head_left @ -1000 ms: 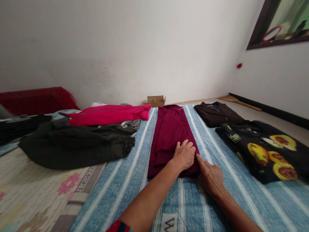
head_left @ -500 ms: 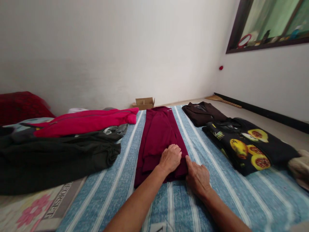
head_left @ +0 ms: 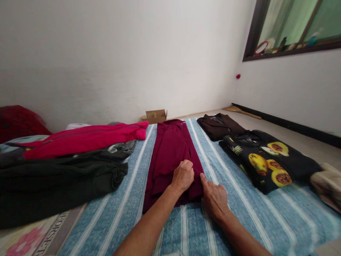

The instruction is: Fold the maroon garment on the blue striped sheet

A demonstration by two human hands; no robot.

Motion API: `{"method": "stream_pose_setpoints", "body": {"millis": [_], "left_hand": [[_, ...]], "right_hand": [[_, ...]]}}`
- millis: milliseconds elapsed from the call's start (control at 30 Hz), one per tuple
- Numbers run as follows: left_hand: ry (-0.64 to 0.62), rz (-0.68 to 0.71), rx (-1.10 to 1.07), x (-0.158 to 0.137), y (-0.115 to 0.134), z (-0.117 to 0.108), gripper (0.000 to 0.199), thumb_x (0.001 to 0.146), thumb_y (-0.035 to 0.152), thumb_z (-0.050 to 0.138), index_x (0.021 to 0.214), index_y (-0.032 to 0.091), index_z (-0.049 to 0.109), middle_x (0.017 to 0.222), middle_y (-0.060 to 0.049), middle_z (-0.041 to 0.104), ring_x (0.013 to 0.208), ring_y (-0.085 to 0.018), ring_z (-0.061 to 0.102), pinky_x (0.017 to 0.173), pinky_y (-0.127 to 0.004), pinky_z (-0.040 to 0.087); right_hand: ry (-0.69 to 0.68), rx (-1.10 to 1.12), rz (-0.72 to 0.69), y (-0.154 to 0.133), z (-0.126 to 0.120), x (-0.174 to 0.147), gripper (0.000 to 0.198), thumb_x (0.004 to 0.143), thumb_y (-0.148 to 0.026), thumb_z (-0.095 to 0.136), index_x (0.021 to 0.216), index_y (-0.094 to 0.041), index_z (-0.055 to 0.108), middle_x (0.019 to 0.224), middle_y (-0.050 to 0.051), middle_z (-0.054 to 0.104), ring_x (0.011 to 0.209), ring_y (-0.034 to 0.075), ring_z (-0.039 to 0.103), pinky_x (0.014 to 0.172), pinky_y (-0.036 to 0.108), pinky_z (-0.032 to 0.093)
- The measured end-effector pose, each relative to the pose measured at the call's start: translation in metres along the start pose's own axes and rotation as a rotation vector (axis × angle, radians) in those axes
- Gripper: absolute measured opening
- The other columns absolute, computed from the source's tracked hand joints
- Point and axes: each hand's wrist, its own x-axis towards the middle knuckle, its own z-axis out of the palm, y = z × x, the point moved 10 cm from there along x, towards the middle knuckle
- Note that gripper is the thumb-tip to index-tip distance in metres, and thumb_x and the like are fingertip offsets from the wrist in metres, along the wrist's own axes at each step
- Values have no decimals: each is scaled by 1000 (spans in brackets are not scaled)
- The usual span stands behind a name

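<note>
A maroon long-sleeved top point(head_left: 173, 153) lies lengthwise on the striped blue sheet point(head_left: 125, 177), one side folded over with a sleeve laid along it. My left hand point(head_left: 183, 175) rests on its near part, fingers curled and closed on the fabric. Beside it, my right hand point(head_left: 215, 199) is at the near right edge of the top. Its index finger points along that edge and the other fingers are bent in, with the thumb hidden; the hand appears to pinch the edge.
To the left lie a bright pink zipped garment point(head_left: 87, 137) and dark trousers point(head_left: 61, 177). On the right are a folded brown garment point(head_left: 221, 126) and a folded black garment with fruit print point(head_left: 269, 156). A cardboard box point(head_left: 156, 116) stands by the wall.
The view has swung slightly to the right, so everything sits a little further left. Both hands keep nearly the same place on the maroon top.
</note>
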Motion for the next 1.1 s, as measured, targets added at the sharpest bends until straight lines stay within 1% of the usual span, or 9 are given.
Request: {"method": "stream_pose_setpoints", "body": {"millis": [200, 267, 367, 433, 533, 633, 767, 867, 1100], "left_hand": [[74, 99, -18, -18, 21, -19, 17, 83, 11, 42, 84, 18, 57, 100, -8, 60, 100, -21, 52, 89, -33, 42], [120, 60, 7, -34, 24, -30, 19, 86, 14, 40, 79, 18, 57, 90, -9, 61, 91, -22, 53, 85, -35, 43], [160, -86, -49, -61, 17, -39, 23, 87, 17, 40, 69, 19, 55, 78, -8, 60, 81, -23, 54, 78, -37, 44], [139, -246, -234, -78, 3, -34, 18, 82, 18, 47, 66, 19, 54, 75, -7, 60, 76, -22, 56, 75, -37, 44], [103, -561, -771, -104, -20, -9, 2, 74, 19, 59, 72, 18, 58, 78, -6, 62, 76, -20, 60, 72, -33, 47], [181, -789, -1311, -124, -22, 13, 14, 71, 18, 63, 84, 15, 60, 87, -7, 64, 82, -19, 62, 72, -30, 50], [311, -972, -1766, -140, -11, 35, 24, 69, 10, 63, 92, 11, 59, 86, -9, 64, 81, -19, 63, 77, -34, 51], [327, -1027, -2002, -140, 2, 51, 21, 69, 5, 61, 89, 11, 58, 83, -9, 65, 77, -18, 65, 79, -34, 50], [390, -888, -2284, -113, 16, 64, 19, 67, 2, 58, 80, 15, 60, 86, -6, 68, 82, -16, 65, 83, -27, 48]], "right_hand": [[-21, 2, -1, -1, 2, 0, 56, 80, -4, 41, 134, -15, 44, 85, 9, 66, 72, 23, 65, 65, 33, 37], [-17, -1, 1, -1, 2, 0, 56, 79, -4, 42, 135, -14, 43, 85, 10, 66, 72, 23, 65, 65, 32, 37], [4, -4, -1, -1, 1, -1, 56, 80, -5, 42, 135, -14, 41, 83, 9, 66, 71, 22, 65, 65, 32, 37], [19, -3, -5, -1, 1, -1, 55, 80, -5, 43, 135, -14, 41, 82, 9, 66, 70, 21, 64, 64, 31, 37], [35, 3, -13, -1, 0, -2, 57, 78, -7, 46, 134, -13, 42, 83, 10, 67, 70, 21, 64, 65, 31, 38], [44, 5, -11, 1, 1, -5, 59, 75, -6, 47, 134, -11, 43, 86, 10, 68, 71, 22, 65, 65, 31, 38], [52, 7, -16, 5, 5, -8, 60, 74, -8, 49, 133, -11, 43, 90, 10, 69, 70, 21, 65, 64, 31, 40], [43, 1, -19, 7, 9, -10, 58, 76, -11, 50, 133, -11, 43, 93, 10, 69, 71, 22, 66, 65, 31, 42], [26, -3, -8, 9, 10, -10, 56, 78, -12, 48, 133, -13, 44, 97, 11, 70, 69, 23, 66, 63, 32, 43]]}}
